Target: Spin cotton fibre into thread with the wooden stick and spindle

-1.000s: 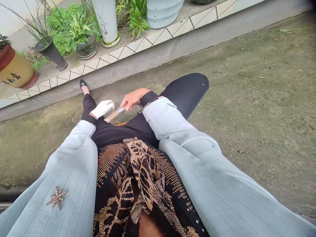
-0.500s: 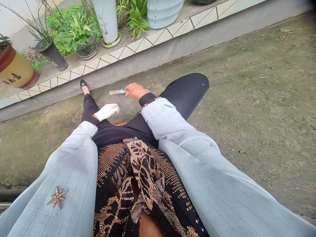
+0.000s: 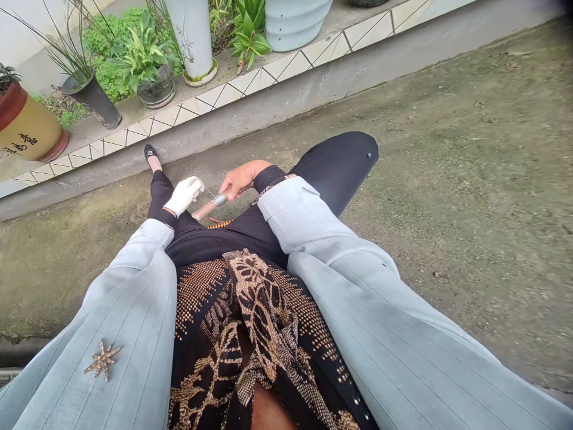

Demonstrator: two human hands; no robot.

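Observation:
My left hand (image 3: pixel 185 194), in a white glove, rests over my left thigh with its fingers curled together; what they pinch is too small to name. My bare right hand (image 3: pixel 239 179) grips a short tool (image 3: pixel 209 206) with a wooden handle and a metal collar, held between the two hands. A thin pale line (image 3: pixel 209 192), thread or needle, runs from the glove to the collar. A small orange beaded piece (image 3: pixel 219 224) lies on my lap just below the tool.
I sit on a rough concrete floor (image 3: pixel 447 179) in black trousers and a pale blue jacket, left foot in a black shoe (image 3: pixel 150 153). A tiled ledge (image 3: pixel 233 89) ahead carries several potted plants, a yellow pot (image 3: pixel 27 128) and a white vase (image 3: pixel 194 36).
Half a second ago my right hand had swung forward with the tool over the floor. It is now back beside the gloved left hand, as it was a second ago.

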